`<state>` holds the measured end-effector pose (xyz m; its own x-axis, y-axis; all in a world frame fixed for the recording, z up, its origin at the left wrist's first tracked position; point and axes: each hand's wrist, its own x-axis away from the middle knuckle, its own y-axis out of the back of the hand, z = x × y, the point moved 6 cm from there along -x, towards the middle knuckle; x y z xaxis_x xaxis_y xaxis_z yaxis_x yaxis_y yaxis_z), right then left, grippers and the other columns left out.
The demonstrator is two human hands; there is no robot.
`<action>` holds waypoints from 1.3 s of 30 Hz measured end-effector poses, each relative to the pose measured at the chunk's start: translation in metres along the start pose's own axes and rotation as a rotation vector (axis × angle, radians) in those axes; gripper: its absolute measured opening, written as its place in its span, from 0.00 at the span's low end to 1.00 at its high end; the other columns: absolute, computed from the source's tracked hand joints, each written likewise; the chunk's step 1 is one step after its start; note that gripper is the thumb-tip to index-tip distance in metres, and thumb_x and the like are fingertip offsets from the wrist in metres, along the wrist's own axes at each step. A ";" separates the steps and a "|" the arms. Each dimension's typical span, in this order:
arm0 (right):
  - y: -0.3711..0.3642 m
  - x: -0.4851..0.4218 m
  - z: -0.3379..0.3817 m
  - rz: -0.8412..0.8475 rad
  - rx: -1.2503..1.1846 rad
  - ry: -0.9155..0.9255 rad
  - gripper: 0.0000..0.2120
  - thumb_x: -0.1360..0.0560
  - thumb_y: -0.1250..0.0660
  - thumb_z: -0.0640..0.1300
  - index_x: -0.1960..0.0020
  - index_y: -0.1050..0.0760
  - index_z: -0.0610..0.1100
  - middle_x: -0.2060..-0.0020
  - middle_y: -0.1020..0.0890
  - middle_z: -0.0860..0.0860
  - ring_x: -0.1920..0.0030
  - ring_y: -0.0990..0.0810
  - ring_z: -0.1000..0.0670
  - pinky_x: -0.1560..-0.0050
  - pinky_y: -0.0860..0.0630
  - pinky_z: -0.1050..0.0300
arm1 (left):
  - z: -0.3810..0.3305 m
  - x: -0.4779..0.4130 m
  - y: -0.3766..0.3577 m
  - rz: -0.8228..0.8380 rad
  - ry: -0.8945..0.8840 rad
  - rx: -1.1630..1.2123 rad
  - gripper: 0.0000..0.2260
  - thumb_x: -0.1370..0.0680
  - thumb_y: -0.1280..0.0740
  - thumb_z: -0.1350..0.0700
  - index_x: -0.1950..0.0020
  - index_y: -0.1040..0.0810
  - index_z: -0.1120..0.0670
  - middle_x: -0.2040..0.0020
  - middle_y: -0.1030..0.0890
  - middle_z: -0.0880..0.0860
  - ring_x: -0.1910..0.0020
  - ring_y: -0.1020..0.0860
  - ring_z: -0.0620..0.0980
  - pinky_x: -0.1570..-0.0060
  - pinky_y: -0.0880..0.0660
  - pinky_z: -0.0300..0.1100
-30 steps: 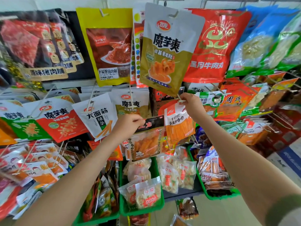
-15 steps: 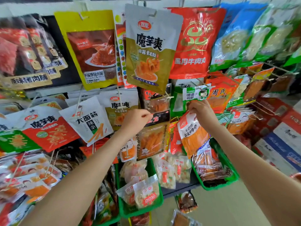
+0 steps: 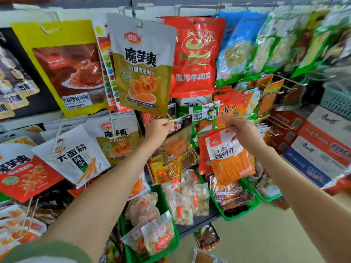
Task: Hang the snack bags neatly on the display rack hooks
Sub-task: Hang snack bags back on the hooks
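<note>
Orange-and-white snack bag (image 3: 228, 158) dangles from the right hand (image 3: 244, 130), down and to the right of the big gold konjac bag (image 3: 141, 76), and is on no hook yet. A second ago that hand held the bag's top right under the gold bag's lower corner, at the hook tip. Now it has drawn off to the right, and the left hand (image 3: 157, 130) has risen into that spot. I'd guess the threading didn't take and the left hand is steadying the hook for another go. Its fingers are curled tight, pinching what looks like the tip of the white hook (image 3: 171, 120) just below the gold bag, with a dark snack bag (image 3: 180, 133) hanging there. The right fingers (image 3: 230, 127) bend over the orange bag's top edge, pinching it. I can't make out its hang hole.
</note>
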<state>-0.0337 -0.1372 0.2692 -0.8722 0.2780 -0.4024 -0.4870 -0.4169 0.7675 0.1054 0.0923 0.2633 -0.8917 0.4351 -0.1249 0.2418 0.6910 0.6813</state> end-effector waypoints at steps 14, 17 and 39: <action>-0.012 -0.008 -0.002 0.068 -0.021 -0.055 0.08 0.25 0.41 0.29 0.57 0.25 0.34 0.59 0.23 0.41 0.61 0.24 0.44 0.69 0.29 0.71 | 0.017 -0.011 0.000 -0.116 0.069 -0.009 0.17 0.23 0.38 0.52 0.67 0.26 0.61 0.71 0.29 0.63 0.73 0.33 0.51 0.71 0.42 0.41; -0.019 -0.009 0.001 0.083 -0.052 -0.041 0.07 0.25 0.40 0.29 0.57 0.24 0.34 0.59 0.22 0.42 0.60 0.23 0.43 0.62 0.26 0.61 | 0.015 -0.017 0.004 -0.096 0.060 -0.048 0.17 0.23 0.38 0.52 0.65 0.25 0.62 0.65 0.23 0.65 0.70 0.31 0.52 0.70 0.41 0.42; -0.055 0.002 0.028 0.220 -0.002 -0.159 0.08 0.23 0.42 0.32 0.55 0.24 0.35 0.55 0.19 0.43 0.62 0.23 0.47 0.68 0.31 0.67 | 0.017 -0.026 0.002 0.006 0.064 -0.081 0.23 0.20 0.40 0.50 0.73 0.37 0.56 0.77 0.38 0.52 0.76 0.37 0.51 0.72 0.46 0.43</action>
<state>-0.0074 -0.0892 0.2398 -0.9390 0.3129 -0.1426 -0.2867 -0.4837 0.8270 0.1352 0.0922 0.2558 -0.9134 0.3998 -0.0762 0.2177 0.6382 0.7385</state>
